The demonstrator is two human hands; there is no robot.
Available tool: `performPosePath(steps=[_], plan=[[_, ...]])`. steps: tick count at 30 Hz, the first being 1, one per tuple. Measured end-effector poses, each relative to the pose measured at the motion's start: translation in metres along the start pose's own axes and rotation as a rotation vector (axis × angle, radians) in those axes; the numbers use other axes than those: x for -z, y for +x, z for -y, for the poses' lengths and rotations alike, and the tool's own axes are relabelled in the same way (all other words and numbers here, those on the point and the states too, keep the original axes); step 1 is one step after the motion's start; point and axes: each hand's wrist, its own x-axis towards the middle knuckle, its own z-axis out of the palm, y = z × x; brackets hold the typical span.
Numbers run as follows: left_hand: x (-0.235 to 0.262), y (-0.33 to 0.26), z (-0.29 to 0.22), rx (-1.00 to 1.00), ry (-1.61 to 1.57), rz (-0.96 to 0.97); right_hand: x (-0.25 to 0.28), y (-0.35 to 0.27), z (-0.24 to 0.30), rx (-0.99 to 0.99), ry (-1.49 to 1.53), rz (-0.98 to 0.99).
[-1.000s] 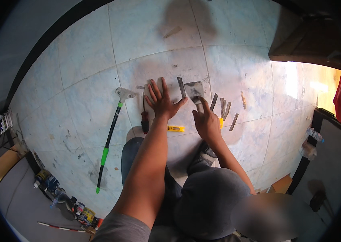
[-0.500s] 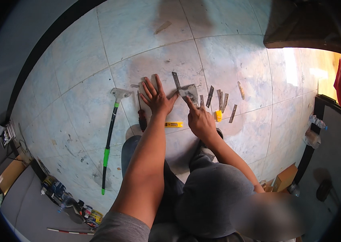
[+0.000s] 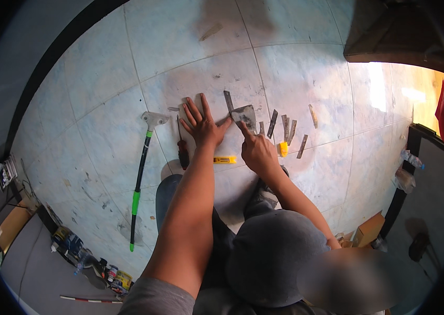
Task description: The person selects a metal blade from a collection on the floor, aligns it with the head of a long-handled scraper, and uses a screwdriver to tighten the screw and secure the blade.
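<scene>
At left, a long black-and-green pole scraper with a grey head is laid on the pale blue tiled floor. Next, a slim screwdriver with a red-and-black handle is placed just beside the left hand, whose grip is spread wide, palm down, nothing held. Its thumb is set near the left edge of a grey, wide-bladed metal putty knife. That is held in the right hand's curled grip, index finger extended. Rightward, thin dark metal blades are scattered; wider floor is left open ahead of both hands.
</scene>
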Motion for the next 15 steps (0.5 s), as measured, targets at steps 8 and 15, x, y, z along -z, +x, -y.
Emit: performPosePath(steps=[8, 15], plan=[[-0.003, 0.002, 0.010, -0.077, -0.047, -0.059, -0.001, 0.015, 0.016, 0.010, 0.078, 0.029], [-0.011, -0.006, 0.011, -0.105, -0.062, -0.129, -0.005, 0.023, 0.028, -0.026, 0.098, 0.090]])
